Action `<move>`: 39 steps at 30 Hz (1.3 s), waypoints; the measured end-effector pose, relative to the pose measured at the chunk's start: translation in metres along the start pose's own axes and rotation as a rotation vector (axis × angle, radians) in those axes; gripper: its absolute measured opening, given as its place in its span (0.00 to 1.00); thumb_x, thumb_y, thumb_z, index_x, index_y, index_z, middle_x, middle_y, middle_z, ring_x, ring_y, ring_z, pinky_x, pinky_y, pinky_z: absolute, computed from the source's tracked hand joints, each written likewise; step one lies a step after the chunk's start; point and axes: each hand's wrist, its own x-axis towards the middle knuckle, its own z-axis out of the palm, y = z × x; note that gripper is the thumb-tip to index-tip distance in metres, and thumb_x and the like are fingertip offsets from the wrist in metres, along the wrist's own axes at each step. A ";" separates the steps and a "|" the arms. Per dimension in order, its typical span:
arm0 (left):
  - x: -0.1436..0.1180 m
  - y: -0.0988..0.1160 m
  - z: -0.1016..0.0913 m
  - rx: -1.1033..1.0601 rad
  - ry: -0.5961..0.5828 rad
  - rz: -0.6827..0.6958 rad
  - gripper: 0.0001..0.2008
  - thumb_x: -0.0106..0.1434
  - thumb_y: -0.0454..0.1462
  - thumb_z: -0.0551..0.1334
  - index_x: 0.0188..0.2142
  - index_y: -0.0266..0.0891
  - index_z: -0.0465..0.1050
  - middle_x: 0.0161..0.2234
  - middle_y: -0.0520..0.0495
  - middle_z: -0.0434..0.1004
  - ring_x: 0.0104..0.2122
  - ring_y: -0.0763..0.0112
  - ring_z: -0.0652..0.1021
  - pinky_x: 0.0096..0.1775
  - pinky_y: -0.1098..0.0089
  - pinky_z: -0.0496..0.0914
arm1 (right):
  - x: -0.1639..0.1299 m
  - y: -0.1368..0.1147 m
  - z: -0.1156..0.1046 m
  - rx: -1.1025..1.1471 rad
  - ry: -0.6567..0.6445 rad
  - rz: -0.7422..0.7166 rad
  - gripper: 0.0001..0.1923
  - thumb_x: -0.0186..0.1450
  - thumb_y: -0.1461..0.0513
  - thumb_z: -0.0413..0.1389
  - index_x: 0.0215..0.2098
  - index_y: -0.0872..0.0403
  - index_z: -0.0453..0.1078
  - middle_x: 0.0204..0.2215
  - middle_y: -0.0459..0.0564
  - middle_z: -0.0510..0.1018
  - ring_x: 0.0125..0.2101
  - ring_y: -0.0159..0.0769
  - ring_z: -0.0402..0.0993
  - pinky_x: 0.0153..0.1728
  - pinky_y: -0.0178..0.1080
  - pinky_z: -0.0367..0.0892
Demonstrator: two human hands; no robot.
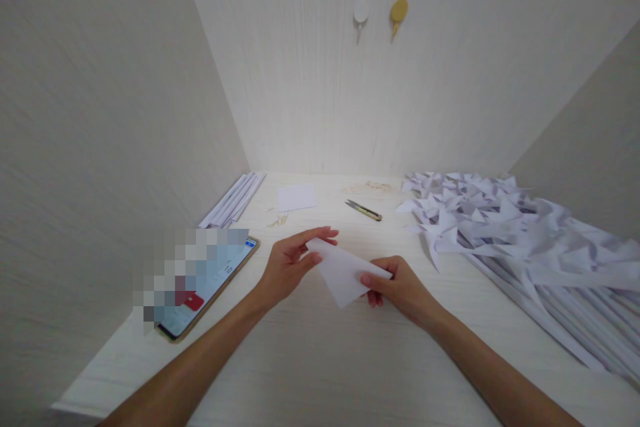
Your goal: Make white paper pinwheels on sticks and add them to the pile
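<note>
A small white paper sheet [344, 272] is held just above the middle of the pale wood-grain worktop [310, 360], pinched at its far corner by the left hand [290, 267] and at its near edge by the right hand [400, 287], fingers pressed together, apparently for folding. Folded paper pinwheels [500, 227] are heaped along the right edge; a phone [210, 287] is laid at the left edge, a utility knife [363, 209] toward the back.

The phone [213, 283] lying on the table [310, 360] shows the number 10 on its screen, and the rest of the screen is too blurred to read.
</note>
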 end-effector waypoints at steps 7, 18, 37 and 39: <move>-0.001 0.002 0.000 -0.057 -0.015 -0.006 0.18 0.51 0.39 0.65 0.43 0.42 0.74 0.40 0.42 0.78 0.36 0.68 0.78 0.36 0.72 0.72 | 0.002 0.007 -0.001 0.126 -0.041 -0.006 0.21 0.47 0.48 0.61 0.17 0.59 0.69 0.12 0.45 0.70 0.12 0.23 0.62 0.14 0.29 0.54; 0.000 0.008 0.001 0.096 0.069 -0.033 0.12 0.51 0.41 0.65 0.33 0.37 0.77 0.33 0.43 0.80 0.33 0.66 0.79 0.35 0.70 0.73 | 0.001 0.002 0.002 0.044 -0.046 0.012 0.23 0.46 0.46 0.60 0.17 0.59 0.69 0.11 0.45 0.70 0.12 0.24 0.62 0.14 0.29 0.53; 0.001 0.010 0.000 0.285 0.100 0.035 0.12 0.55 0.43 0.61 0.30 0.37 0.78 0.30 0.44 0.80 0.31 0.68 0.79 0.33 0.72 0.71 | 0.000 -0.002 0.004 -0.024 -0.011 0.027 0.23 0.45 0.46 0.60 0.16 0.58 0.68 0.11 0.45 0.70 0.12 0.25 0.62 0.15 0.30 0.54; 0.001 0.011 0.000 0.290 0.100 0.050 0.12 0.55 0.43 0.61 0.30 0.38 0.78 0.30 0.45 0.80 0.30 0.68 0.79 0.33 0.72 0.72 | 0.000 -0.001 0.004 -0.021 -0.012 0.036 0.23 0.45 0.46 0.60 0.16 0.58 0.68 0.11 0.45 0.70 0.12 0.25 0.62 0.15 0.30 0.54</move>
